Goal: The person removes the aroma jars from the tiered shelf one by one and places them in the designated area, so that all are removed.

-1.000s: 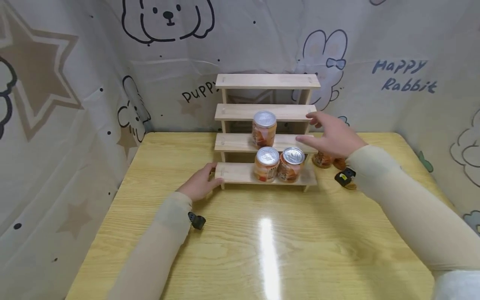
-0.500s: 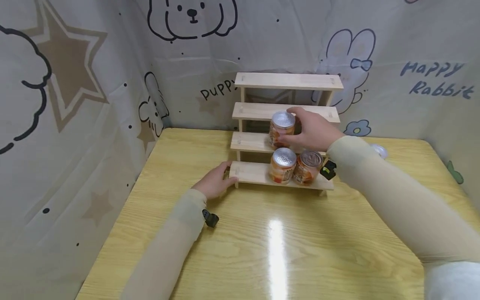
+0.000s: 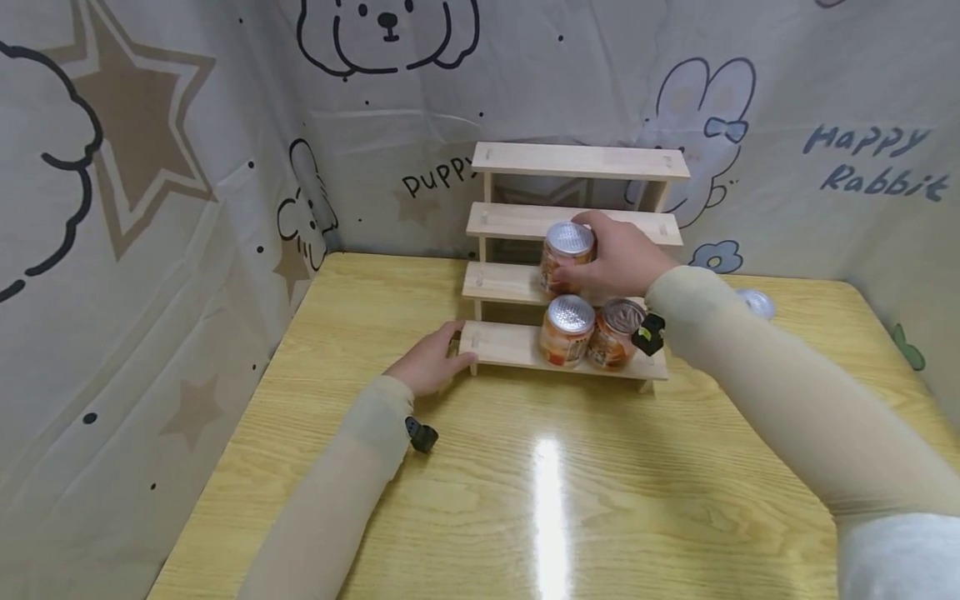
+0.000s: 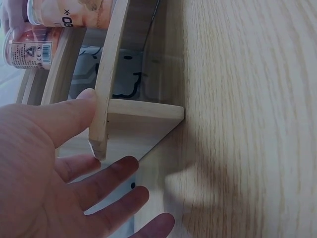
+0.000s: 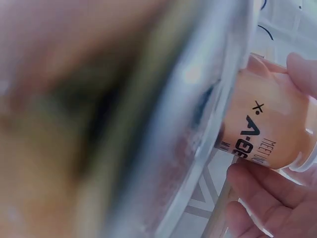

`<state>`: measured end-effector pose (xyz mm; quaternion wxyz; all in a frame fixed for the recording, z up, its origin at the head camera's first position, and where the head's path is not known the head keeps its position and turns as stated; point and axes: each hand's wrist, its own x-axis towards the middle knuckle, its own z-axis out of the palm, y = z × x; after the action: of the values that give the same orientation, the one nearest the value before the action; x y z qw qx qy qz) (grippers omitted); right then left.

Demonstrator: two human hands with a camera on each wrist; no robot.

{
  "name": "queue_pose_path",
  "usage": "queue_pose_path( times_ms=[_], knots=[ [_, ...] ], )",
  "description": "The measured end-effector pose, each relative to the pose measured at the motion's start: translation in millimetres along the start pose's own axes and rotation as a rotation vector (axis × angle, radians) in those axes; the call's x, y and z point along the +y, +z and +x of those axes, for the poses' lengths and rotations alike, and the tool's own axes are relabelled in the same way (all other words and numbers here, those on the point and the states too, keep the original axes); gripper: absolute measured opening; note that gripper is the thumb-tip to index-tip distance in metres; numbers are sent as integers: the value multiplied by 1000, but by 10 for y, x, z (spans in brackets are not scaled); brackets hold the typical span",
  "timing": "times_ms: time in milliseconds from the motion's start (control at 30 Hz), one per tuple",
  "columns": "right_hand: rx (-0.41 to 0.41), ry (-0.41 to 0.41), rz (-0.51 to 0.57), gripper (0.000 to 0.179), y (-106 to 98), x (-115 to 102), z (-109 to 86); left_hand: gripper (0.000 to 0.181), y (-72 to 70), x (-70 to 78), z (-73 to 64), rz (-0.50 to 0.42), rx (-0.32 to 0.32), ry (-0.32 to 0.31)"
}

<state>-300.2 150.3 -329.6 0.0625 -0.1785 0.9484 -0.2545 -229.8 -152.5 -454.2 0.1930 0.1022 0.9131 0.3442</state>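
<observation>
A stepped wooden shelf rack (image 3: 510,343) stands on the table. My left hand (image 3: 429,362) is at the left end of its lowest board; in the left wrist view the thumb and index finger pinch that board's end (image 4: 106,89), the other fingers spread loosely. My right hand (image 3: 626,258) grips an orange-labelled can (image 3: 553,265) with a silvery lid, upright at the second board from the bottom. In the right wrist view, fingers and thumb lie around its label (image 5: 272,119). Two similar cans, one left (image 3: 566,333) and one right (image 3: 611,337), stand side by side on the lowest board.
Behind my right forearm shows another silvery can lid (image 3: 756,302) on the table (image 3: 450,492). A printed cloth (image 3: 525,75) hangs behind the rack and along the sides. One lid (image 5: 210,124) looms blurred and close in the right wrist view.
My right hand has come in from the rack's right side to the upper can and closed around it. The left hand keeps its place; the head view has shifted slightly.
</observation>
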Motion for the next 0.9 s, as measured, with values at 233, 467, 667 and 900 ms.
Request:
queue_pose_path(
  times_ms=[233,467,667,900],
  knots=[
    [40,19,69,92,-44,13,-13,75,-50,-19,-77,15,6,-18],
    [137,36,147,97,-328,81,-192,76,-78,-26,-88,6,-6,-10],
    [205,74,153,99,-607,307,-445,74,-58,-8,-55,-6,-15,13],
    [237,137,92,89,-835,682,-832,72,-22,95,-14,-11,-26,29]
  ],
)
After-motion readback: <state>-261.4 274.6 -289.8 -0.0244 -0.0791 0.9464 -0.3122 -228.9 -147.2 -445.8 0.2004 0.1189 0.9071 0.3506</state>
